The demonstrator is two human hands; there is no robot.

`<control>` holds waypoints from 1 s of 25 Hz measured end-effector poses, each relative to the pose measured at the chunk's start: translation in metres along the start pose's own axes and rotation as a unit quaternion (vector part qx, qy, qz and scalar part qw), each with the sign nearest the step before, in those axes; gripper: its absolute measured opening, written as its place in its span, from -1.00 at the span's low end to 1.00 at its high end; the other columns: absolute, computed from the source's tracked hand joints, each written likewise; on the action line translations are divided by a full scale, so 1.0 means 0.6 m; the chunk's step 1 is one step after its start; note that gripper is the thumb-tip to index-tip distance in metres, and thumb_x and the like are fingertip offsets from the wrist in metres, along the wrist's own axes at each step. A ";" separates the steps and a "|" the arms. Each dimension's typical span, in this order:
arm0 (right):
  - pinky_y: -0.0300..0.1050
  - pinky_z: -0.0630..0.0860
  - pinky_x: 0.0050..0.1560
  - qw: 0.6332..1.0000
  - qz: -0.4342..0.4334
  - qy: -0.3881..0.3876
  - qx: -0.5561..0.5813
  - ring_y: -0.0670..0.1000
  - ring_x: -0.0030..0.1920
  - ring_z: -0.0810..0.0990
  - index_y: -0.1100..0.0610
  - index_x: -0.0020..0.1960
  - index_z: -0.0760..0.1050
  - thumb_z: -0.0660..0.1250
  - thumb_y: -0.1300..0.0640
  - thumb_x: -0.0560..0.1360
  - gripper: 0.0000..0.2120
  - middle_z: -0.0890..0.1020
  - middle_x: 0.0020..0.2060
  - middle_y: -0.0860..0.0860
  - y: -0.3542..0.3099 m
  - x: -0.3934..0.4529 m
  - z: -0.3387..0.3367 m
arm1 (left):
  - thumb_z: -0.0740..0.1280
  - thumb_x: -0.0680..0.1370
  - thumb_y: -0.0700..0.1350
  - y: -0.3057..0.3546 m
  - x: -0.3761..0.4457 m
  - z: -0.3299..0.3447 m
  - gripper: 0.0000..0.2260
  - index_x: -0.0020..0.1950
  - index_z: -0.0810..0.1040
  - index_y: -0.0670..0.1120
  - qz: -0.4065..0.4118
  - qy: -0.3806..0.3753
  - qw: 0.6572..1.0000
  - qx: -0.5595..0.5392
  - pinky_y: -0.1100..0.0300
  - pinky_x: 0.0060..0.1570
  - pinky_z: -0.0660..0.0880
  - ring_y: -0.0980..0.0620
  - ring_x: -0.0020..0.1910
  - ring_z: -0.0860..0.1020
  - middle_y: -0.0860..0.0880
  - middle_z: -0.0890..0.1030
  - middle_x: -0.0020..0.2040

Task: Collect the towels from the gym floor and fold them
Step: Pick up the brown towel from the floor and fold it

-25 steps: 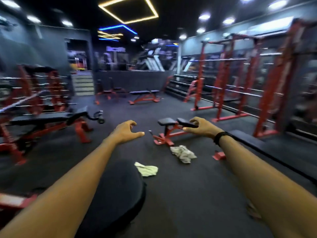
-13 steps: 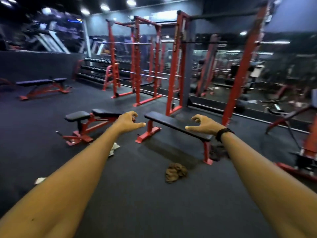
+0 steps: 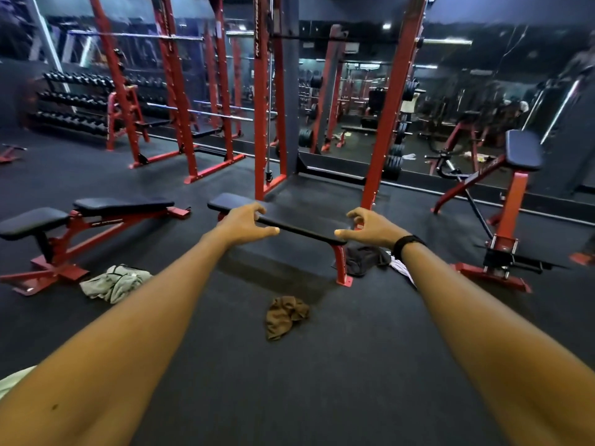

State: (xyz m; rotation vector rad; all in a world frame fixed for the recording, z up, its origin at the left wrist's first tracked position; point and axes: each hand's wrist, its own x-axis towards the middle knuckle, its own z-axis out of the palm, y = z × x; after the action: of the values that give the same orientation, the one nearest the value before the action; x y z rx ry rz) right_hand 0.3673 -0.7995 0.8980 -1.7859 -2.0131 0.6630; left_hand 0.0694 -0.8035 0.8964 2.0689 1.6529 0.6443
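I hold my left hand [image 3: 246, 222] and right hand [image 3: 370, 228] out ahead, both empty with fingers spread and curled. The brown towel [image 3: 286, 315] lies crumpled on the gym floor [image 3: 338, 381], below and between the two hands, roughly equally near each. A pale green towel [image 3: 114, 283] lies left of my left arm; a dark grey towel [image 3: 365, 259] sits at the flat bench [image 3: 289, 225] leg under my right wrist.

A pale green towel [image 3: 13, 379] is cut off at the left edge. The right forearm hides most of a white striped towel [image 3: 401, 268]. Reflections in the mirror [image 3: 483, 91] blur beyond telling.
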 end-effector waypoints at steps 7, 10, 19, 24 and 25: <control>0.06 0.38 0.37 0.999 0.040 0.006 0.004 0.09 0.35 0.41 0.08 0.41 0.29 0.42 -0.24 0.38 -0.26 0.40 0.38 0.11 -0.003 0.308 0.015 | 0.42 0.46 0.10 -0.140 0.309 -0.043 -0.46 0.35 0.41 -0.10 -0.007 -0.012 1.000 -0.007 0.10 0.16 0.43 -0.07 0.24 0.49 -0.14 0.50 0.30; 0.05 0.38 0.37 0.999 0.048 0.004 0.004 0.10 0.36 0.41 0.08 0.42 0.28 0.41 -0.23 0.39 -0.26 0.39 0.39 0.11 -0.006 0.423 0.015 | 0.42 0.46 0.10 -0.182 0.431 -0.066 -0.46 0.35 0.41 -0.10 -0.006 -0.019 1.000 -0.002 0.07 0.18 0.43 -0.08 0.24 0.48 -0.16 0.50 0.30; 0.03 0.38 0.36 0.997 0.069 0.016 0.042 0.08 0.34 0.42 0.08 0.42 0.30 0.42 -0.19 0.40 -0.30 0.41 0.36 0.11 0.069 0.712 0.017 | 0.44 0.43 0.12 -0.275 0.730 0.002 -0.36 0.41 0.35 -0.10 -0.028 -0.062 0.997 -0.041 0.04 0.26 0.38 -0.10 0.34 0.41 -0.15 0.41 0.39; 0.07 0.40 0.34 0.995 0.073 0.024 0.058 0.09 0.33 0.42 0.08 0.42 0.30 0.42 -0.19 0.40 -0.29 0.40 0.37 0.11 0.168 0.932 0.014 | 0.45 0.43 0.13 -0.316 0.942 0.070 -0.35 0.42 0.34 -0.10 -0.038 -0.059 0.996 -0.046 0.06 0.24 0.38 -0.10 0.33 0.41 -0.15 0.40 0.40; 0.05 0.39 0.34 0.995 0.076 0.025 0.063 0.09 0.33 0.42 0.09 0.42 0.30 0.42 -0.19 0.40 -0.29 0.39 0.37 0.12 0.190 0.984 0.015 | 0.45 0.42 0.14 -0.324 0.991 0.085 -0.34 0.42 0.34 -0.10 -0.046 -0.063 0.996 -0.044 0.06 0.23 0.38 -0.10 0.32 0.42 -0.14 0.40 0.40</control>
State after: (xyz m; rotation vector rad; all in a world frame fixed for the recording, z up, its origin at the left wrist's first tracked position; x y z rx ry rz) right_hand 0.3786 -0.2052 0.8048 -1.8742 -1.7743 0.7655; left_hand 0.0591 -0.1836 0.8006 1.9196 1.6086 0.5351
